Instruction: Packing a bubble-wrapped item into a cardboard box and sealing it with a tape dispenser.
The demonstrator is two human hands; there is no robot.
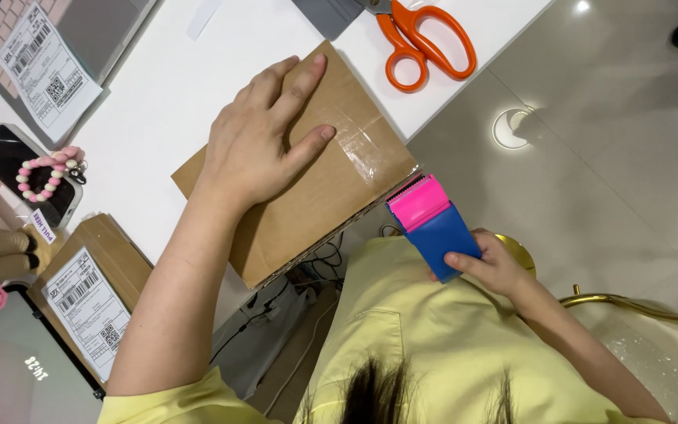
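Two hands share it: the left hand (264, 141) lies flat, fingers spread, pinning the stiff, light-looking box (308, 169), while right-hand fingers (464, 261) close around the rigid dispenser (435, 224).

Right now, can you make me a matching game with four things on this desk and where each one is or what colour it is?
Things:
1. scissors
2. tape dispenser
3. cardboard box
4. phone

Clues:
A. pink and blue, held in the right hand
B. brown, with the left hand pressing flat on top
C. orange handles, lying on the white table
D. black, with a ring of pink and white beads on it

Pairs: 1-C, 2-A, 3-B, 4-D
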